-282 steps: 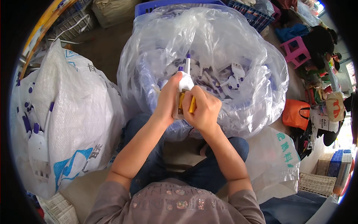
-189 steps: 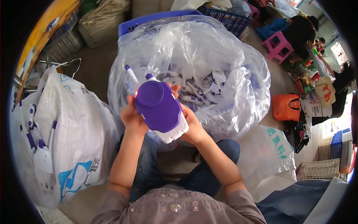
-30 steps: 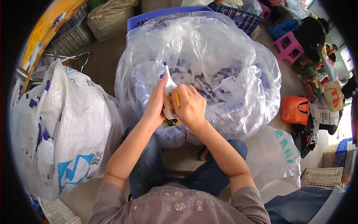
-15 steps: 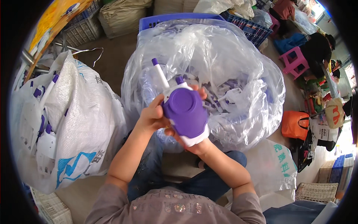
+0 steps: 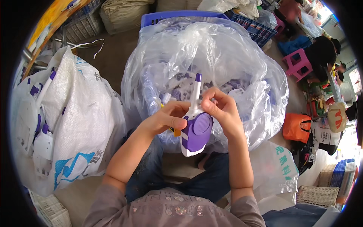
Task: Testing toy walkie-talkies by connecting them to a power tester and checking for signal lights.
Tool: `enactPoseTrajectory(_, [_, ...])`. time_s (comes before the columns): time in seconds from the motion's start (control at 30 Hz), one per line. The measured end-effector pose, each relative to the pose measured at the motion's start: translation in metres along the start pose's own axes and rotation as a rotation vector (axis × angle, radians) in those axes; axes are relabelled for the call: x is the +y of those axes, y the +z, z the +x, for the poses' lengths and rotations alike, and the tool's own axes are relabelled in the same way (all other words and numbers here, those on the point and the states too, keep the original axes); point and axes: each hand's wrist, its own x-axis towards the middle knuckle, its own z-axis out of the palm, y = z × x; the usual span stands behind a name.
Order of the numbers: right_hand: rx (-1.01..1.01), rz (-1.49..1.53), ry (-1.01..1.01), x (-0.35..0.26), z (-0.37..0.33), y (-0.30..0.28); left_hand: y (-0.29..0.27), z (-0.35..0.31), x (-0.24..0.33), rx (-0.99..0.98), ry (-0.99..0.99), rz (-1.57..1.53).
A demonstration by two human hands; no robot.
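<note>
A purple and white toy walkie-talkie with a purple-tipped white antenna is held upright over my lap. My left hand grips its left edge, thumb on the front. At its top right corner, my right hand is closed with thumb and fingers pinched, covering the spot beside the antenna. A small yellow-orange piece shows below my left hand; what it belongs to is hidden. Just beyond my hands, a large clear plastic bag lines a blue crate and holds many purple and white parts.
To my left stands a white woven sack with similar walkie-talkies in it. On the right are an orange bag, a pink stool and a pale plastic sack. People sit at work in the far right.
The walkie-talkie has turned more upright and shifted slightly right and down. My right hand has moved from its lower end to its top corner; the left still holds its side.
</note>
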Motion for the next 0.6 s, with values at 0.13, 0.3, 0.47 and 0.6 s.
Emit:
enactPoseTrajectory(0.13, [-0.100, 0.159, 0.029, -0.005, -0.002, -0.004, -0.005, -0.003, -0.005, -0.021, -0.014, -0.015])
enactPoseTrajectory(0.3, [0.003, 0.044, -0.120, -0.013, -0.008, 0.001, 0.000, -0.001, -0.001, -0.067, 0.004, -0.068])
enactPoseTrajectory(0.47, [0.619, -0.529, -0.900, -0.029, -0.041, 0.019, -0.004, 0.002, 0.003, -0.117, 0.037, -0.233])
enactPoseTrajectory(0.6, [0.322, -1.139, -0.901, -0.025, -0.071, 0.027, -0.005, -0.001, 0.008, -0.080, 0.040, -0.206])
